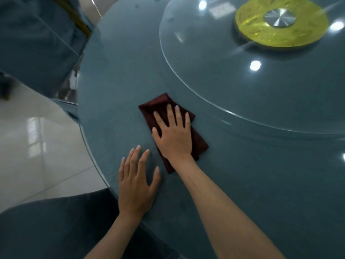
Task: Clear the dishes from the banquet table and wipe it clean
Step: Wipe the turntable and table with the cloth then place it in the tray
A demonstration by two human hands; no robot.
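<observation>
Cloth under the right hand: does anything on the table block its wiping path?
Nothing visible does. The right hand presses flat on the dark red cloth; the nearest things are the left hand, flat on the table beside it, and the glass turntable beyond.

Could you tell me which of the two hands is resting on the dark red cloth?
The right hand, flat on the folded dark red cloth; the left hand is beside it over the bare blue-grey tabletop.
</observation>
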